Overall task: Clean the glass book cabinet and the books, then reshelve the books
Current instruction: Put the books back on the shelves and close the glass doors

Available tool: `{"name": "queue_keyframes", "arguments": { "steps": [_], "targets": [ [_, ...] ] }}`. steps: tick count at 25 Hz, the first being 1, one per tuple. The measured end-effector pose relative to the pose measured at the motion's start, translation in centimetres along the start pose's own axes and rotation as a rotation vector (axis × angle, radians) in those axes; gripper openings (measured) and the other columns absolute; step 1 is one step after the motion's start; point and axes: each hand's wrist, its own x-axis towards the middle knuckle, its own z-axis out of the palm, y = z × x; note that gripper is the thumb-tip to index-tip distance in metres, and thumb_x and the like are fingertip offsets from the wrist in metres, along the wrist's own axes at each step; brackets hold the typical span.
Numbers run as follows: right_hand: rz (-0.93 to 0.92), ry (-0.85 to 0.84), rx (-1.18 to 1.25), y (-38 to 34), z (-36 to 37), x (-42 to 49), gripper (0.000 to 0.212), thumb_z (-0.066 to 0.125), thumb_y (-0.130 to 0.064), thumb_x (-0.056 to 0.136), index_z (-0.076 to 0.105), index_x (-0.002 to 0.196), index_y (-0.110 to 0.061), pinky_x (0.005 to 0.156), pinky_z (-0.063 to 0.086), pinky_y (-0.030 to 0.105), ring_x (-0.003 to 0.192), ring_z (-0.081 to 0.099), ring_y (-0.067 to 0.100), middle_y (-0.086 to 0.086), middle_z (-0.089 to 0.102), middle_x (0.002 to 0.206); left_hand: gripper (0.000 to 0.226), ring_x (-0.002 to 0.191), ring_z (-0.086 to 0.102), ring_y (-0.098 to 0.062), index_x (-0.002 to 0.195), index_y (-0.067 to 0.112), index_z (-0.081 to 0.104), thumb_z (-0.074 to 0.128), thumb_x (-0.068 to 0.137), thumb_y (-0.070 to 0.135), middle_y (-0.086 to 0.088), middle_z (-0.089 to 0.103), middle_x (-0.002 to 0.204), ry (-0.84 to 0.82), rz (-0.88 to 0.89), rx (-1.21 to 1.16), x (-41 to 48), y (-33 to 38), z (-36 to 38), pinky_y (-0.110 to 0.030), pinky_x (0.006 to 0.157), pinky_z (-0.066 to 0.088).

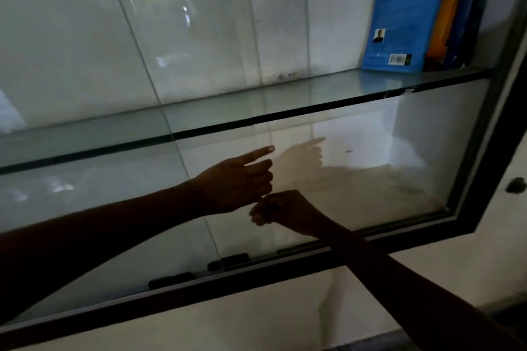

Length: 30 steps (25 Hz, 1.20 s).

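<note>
Mid-frame before the glass cabinet, my left hand points, forefinger out, holding nothing, my right hand is curled, contents untellable, and the books lean on its upper-right shelf.

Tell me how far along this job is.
Done: a few books stand at the right end of the glass shelf. In hand: left hand points, right hand is curled, both before the lower compartment; no cloth shows. Left: dark marks on the back wall; shelf mostly bare.
</note>
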Motion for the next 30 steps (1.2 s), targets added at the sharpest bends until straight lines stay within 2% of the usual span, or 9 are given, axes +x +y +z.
{"name": "queue_keyframes", "arguments": {
  "steps": [3,6,12,14,17,21,25,27,30],
  "targets": [
    [-0.041,0.015,0.159,1.1,0.2,0.4,0.015,0.066,-0.003,0.083,0.070,0.097,0.000,0.068,0.052,0.019,0.070,0.067,0.007,0.012,0.072,0.085,0.035,0.091,0.051,-0.021,0.084,0.013,0.065,0.033,0.097,0.016,-0.002,0.062,0.082,-0.002,0.012,0.021,0.5,0.0,0.9,-0.045,0.111,0.018],
    [-0.084,-0.043,0.196,1.4,-0.3,0.5,0.017,0.065,-0.001,0.082,0.069,0.099,-0.001,0.067,0.052,0.021,0.070,0.066,0.012,0.024,0.070,0.092,0.020,0.088,0.040,-0.020,0.085,0.014,0.063,0.046,0.092,0.023,-0.002,0.060,0.082,-0.040,0.060,0.059,0.5,0.0,1.0,-0.040,0.096,0.029],
    [-0.087,-0.129,0.214,1.9,-1.0,1.0,0.023,0.064,-0.005,0.084,0.066,0.102,0.008,0.070,0.051,0.023,0.080,0.066,0.028,0.028,0.067,0.096,0.025,0.088,0.040,-0.017,0.085,0.018,0.066,0.042,0.092,0.025,0.000,0.061,0.083,-0.073,0.043,0.084,1.2,0.1,0.4,-0.037,0.090,0.031],
    [-0.080,-0.169,0.173,1.8,-1.5,1.2,0.024,0.063,-0.007,0.085,0.066,0.102,0.008,0.074,0.050,0.026,0.084,0.065,0.031,0.028,0.067,0.098,0.019,0.088,0.040,-0.017,0.084,0.019,0.067,0.049,0.087,0.024,0.000,0.061,0.083,-0.129,0.051,0.124,1.6,0.0,-0.2,-0.037,0.089,0.031],
    [-0.075,-0.195,0.272,2.0,-2.9,0.9,0.020,0.064,-0.007,0.083,0.068,0.098,0.005,0.070,0.052,0.025,0.078,0.066,0.026,0.029,0.067,0.095,0.011,0.088,0.046,-0.016,0.085,0.019,0.067,0.063,0.078,0.028,0.000,0.060,0.083,-0.178,0.046,0.127,3.2,0.0,-0.7,-0.037,0.089,0.033],
    [-0.074,-0.177,0.271,3.2,-6.3,-0.4,0.020,0.067,-0.014,0.079,0.070,0.093,0.001,0.074,0.053,0.037,0.079,0.067,0.033,0.026,0.069,0.089,0.014,0.091,0.039,-0.016,0.084,0.018,0.064,0.051,0.086,0.023,0.001,0.059,0.083,-0.111,0.024,0.083,6.9,0.7,-0.1,-0.037,0.091,0.031],
    [-0.031,-0.182,0.405,4.2,-10.8,-2.6,0.016,0.070,-0.029,0.070,0.071,0.081,-0.017,0.070,0.049,0.032,0.073,0.065,0.023,0.010,0.069,0.080,0.020,0.089,0.039,-0.016,0.083,0.017,0.063,0.045,0.090,0.022,0.001,0.058,0.081,-0.050,0.045,0.090,12.0,0.9,0.4,-0.038,0.091,0.031],
    [0.012,-0.153,0.481,4.7,-13.4,-3.9,0.013,0.070,-0.023,0.069,0.072,0.078,-0.015,0.067,0.049,0.028,0.068,0.066,0.015,0.002,0.070,0.074,0.022,0.088,0.041,-0.016,0.083,0.017,0.062,0.043,0.092,0.024,0.001,0.056,0.081,-0.040,0.055,0.100,14.9,1.0,0.6,-0.037,0.092,0.030],
    [0.019,-0.090,0.394,5.6,-17.1,-5.6,0.010,0.064,-0.005,0.080,0.072,0.082,-0.011,0.070,0.052,0.028,0.070,0.069,0.013,-0.001,0.072,0.073,0.026,0.090,0.037,-0.017,0.084,0.017,0.062,0.038,0.093,0.022,0.001,0.057,0.081,0.000,0.067,0.093,19.3,1.1,0.5,-0.037,0.090,0.030]
  ]
}}
